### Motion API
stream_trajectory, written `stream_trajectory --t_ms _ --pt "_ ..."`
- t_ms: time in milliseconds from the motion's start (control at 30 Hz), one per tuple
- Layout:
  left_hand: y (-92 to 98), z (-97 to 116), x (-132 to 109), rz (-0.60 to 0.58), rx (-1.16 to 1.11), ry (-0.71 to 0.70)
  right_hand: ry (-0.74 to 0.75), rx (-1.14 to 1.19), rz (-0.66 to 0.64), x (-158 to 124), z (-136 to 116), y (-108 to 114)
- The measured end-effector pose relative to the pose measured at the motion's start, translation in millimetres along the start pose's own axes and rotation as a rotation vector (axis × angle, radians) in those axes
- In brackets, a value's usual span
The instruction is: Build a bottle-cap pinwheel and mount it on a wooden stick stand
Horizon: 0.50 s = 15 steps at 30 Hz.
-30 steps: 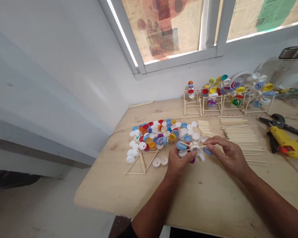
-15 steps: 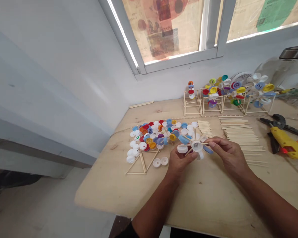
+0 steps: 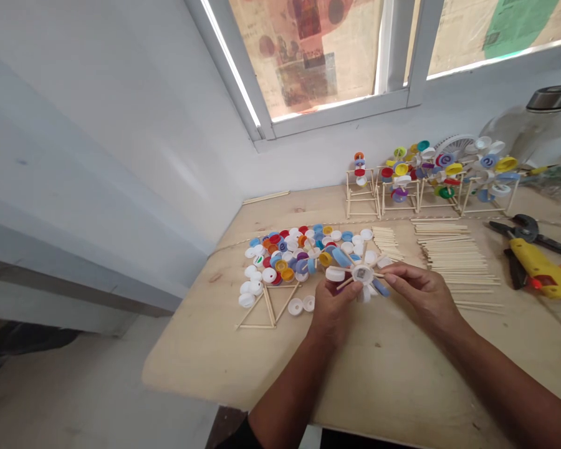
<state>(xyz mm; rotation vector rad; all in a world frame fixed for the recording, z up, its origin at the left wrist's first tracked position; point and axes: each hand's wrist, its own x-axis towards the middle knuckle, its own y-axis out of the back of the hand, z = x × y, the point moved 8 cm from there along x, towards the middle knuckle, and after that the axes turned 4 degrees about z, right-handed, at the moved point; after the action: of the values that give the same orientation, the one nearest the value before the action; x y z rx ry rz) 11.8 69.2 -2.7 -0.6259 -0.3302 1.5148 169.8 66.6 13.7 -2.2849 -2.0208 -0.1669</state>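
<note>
A small wheel of bottle caps on wooden sticks [image 3: 361,273] is held up above the wooden table [image 3: 402,362]. My left hand [image 3: 331,307] pinches it from below on the left. My right hand [image 3: 421,293] pinches a stick on its right side. The wheel has a white cap hub with white and blue caps on spokes around it. Just behind it lies a pile of loose coloured bottle caps [image 3: 299,252].
Rows of wooden sticks [image 3: 453,252] lie to the right. Finished cap wheels on stick frames [image 3: 430,178] stand under the window. A yellow glue gun [image 3: 542,271] and black pliers [image 3: 526,229] lie at far right. Stick triangles [image 3: 266,305] lie left; the table edge is close behind them.
The wheel has been turned from lying flat to facing me and raised a little. Both hands have shifted slightly to the left with it.
</note>
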Motion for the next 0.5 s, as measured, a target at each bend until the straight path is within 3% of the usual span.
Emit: stream_trajectory --t_ms 133,500 --pt "5.6 1.0 2.9 0.063 -0.023 0.013 0.010 -0.024 -0.045 0.5 0.1 -3.6" --pt "-1.3 7.5 -2.4 0.055 0.009 -0.029 0.025 -0.070 -0.054 2.6 6.4 -2.9"
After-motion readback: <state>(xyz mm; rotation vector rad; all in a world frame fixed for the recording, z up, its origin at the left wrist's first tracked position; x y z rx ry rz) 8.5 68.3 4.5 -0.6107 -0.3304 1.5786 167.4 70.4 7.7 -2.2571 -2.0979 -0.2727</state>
